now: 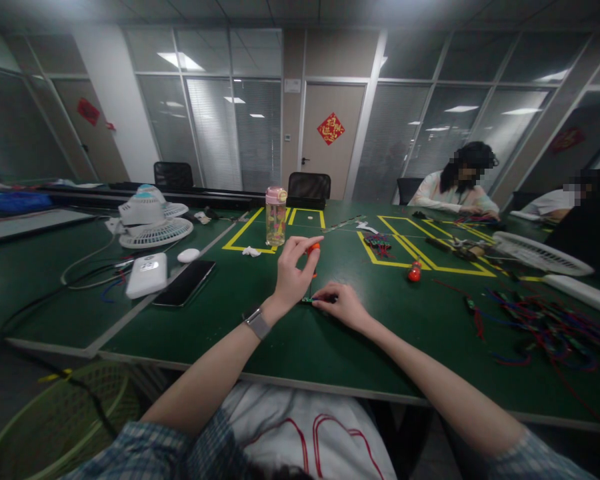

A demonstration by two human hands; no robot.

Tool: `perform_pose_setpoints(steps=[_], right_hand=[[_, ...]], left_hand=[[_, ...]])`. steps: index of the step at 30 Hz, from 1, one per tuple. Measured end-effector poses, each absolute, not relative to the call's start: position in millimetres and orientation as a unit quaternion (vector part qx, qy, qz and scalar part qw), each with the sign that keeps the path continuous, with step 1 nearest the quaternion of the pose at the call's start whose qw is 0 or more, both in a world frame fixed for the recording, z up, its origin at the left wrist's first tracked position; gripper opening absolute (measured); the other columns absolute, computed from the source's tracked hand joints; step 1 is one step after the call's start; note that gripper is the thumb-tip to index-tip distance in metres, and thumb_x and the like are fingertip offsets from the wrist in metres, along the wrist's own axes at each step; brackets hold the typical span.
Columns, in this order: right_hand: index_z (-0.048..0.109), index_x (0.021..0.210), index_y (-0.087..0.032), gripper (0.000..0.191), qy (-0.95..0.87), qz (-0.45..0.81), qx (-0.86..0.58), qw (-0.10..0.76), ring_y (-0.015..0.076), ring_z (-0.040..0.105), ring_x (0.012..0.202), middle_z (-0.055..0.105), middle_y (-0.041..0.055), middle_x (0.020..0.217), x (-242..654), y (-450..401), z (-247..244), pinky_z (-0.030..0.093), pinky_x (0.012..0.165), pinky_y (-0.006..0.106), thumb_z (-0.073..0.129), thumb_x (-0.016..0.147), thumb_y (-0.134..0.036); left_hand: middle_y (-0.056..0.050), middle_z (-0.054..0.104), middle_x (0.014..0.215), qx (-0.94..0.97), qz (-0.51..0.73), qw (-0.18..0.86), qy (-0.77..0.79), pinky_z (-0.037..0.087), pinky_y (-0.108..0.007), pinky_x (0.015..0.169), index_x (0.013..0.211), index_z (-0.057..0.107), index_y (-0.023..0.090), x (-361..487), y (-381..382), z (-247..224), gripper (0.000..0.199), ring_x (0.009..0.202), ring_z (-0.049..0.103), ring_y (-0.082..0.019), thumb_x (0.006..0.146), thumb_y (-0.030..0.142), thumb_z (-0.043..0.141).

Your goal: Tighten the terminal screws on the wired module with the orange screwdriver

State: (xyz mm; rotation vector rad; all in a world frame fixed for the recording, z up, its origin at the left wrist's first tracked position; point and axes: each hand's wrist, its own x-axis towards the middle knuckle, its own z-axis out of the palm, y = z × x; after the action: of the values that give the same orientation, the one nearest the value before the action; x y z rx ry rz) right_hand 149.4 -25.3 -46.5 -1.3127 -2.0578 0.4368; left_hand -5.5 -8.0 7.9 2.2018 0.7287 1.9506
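My left hand [297, 267] is closed round the orange handle of a small screwdriver [314, 247]. The screwdriver stands upright, its thin dark shaft pointing down at a little green circuit board [307, 300] on the table. Whether the tip touches the board is too small to tell. My right hand [343, 305] pinches the board's right end, fingers pressed together close to the table top. Part of the board is hidden behind these fingers.
Across the green table [260, 333] stand a pink-lidded bottle [275, 220], a black phone [185, 283], a white power bank [147, 275] and white fans [155, 230]. An orange-red object [414, 271] and a pile of wired boards [545, 327] lie rightward. A co-worker [455, 183] sits opposite.
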Motion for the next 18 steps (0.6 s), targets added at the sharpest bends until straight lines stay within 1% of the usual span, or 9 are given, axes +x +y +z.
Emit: perform_pose_setpoints(steps=[3,9,15,18], right_hand=[[0.075,0.083,-0.017,0.012,-0.785,0.168,-0.499,0.326,0.0140,0.058,0.067,0.066,0.0040,0.075,149.5,-24.9,-47.1,0.044,0.063,0.025,0.068,0.074,-0.021],[0.075,0.083,-0.017,0.012,-0.786,0.165,-0.498,0.327,0.0130,0.056,0.065,0.065,0.0035,0.073,149.9,-23.5,-48.5,0.043,0.062,0.024,0.068,0.074,-0.021],[0.075,0.083,-0.017,0.013,-0.787,0.162,-0.495,0.330,0.0135,0.057,0.066,0.066,0.0040,0.074,150.6,-22.3,-50.6,0.043,0.063,0.024,0.069,0.073,-0.021],[0.075,0.083,-0.017,0.012,-0.787,0.164,-0.494,0.332,0.0137,0.057,0.067,0.066,0.0040,0.076,150.4,-22.7,-50.4,0.043,0.064,0.025,0.069,0.073,-0.021]], left_hand=[[-0.004,0.058,0.095,0.727,0.641,0.057,0.240,0.045,-0.030,0.080,0.108,0.061,0.021,-5.6,-9.2,8.5,0.022,0.088,0.054,-0.014,0.092,0.020,0.047],[-0.003,0.055,0.092,0.719,0.647,0.047,0.248,0.045,-0.027,0.078,0.105,0.063,0.020,-4.6,-9.3,8.5,0.019,0.084,0.053,-0.013,0.089,0.022,0.053],[-0.003,0.057,0.093,0.721,0.646,0.046,0.248,0.045,-0.027,0.079,0.106,0.061,0.020,-5.2,-8.5,8.6,0.020,0.086,0.054,-0.013,0.091,0.020,0.048],[-0.004,0.056,0.094,0.720,0.646,0.047,0.248,0.046,-0.027,0.078,0.105,0.062,0.021,-5.1,-8.7,8.6,0.019,0.087,0.054,-0.013,0.090,0.021,0.050]])
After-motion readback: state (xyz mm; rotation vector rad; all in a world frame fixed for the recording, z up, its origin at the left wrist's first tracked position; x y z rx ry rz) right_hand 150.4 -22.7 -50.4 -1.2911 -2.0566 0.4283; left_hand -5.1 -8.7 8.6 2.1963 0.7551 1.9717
